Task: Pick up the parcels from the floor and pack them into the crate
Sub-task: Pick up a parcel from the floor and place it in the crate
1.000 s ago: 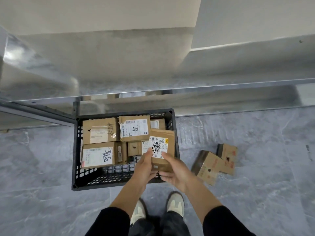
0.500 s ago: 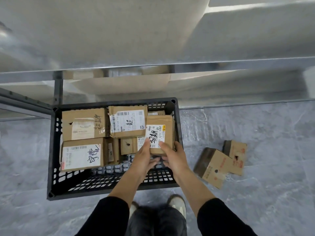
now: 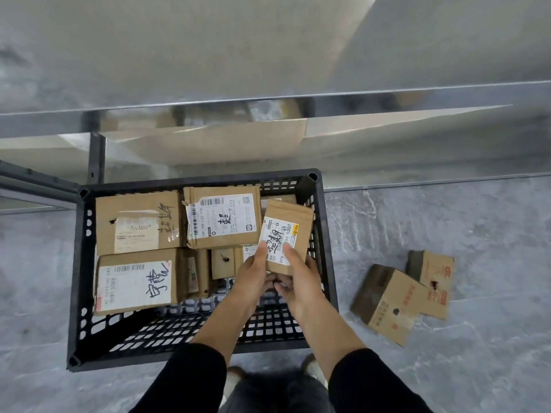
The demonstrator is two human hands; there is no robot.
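Note:
A black slatted plastic crate (image 3: 78,293) stands on the grey floor in front of me. Several cardboard parcels with white labels lie packed in its far half. I hold a small brown parcel (image 3: 293,223) with a white and yellow label over the crate's right side. My left hand (image 3: 252,275) grips its near left edge and my right hand (image 3: 298,278) grips its near right edge, thumbs on the label. Two cardboard parcels lie on the floor to the right of the crate, the nearer one (image 3: 390,302) tilted, the farther one (image 3: 435,281) flat behind it.
A metal shelf rail (image 3: 268,99) runs across behind the crate, with a dark upright post (image 3: 97,158) at the far left corner. My shoes (image 3: 313,369) stand just behind the crate's near wall. Grey marble floor (image 3: 477,219) spreads to the right.
Both hands have carried the small parcel from the crate's near right edge farther in over its right side. The view has dropped closer to the crate.

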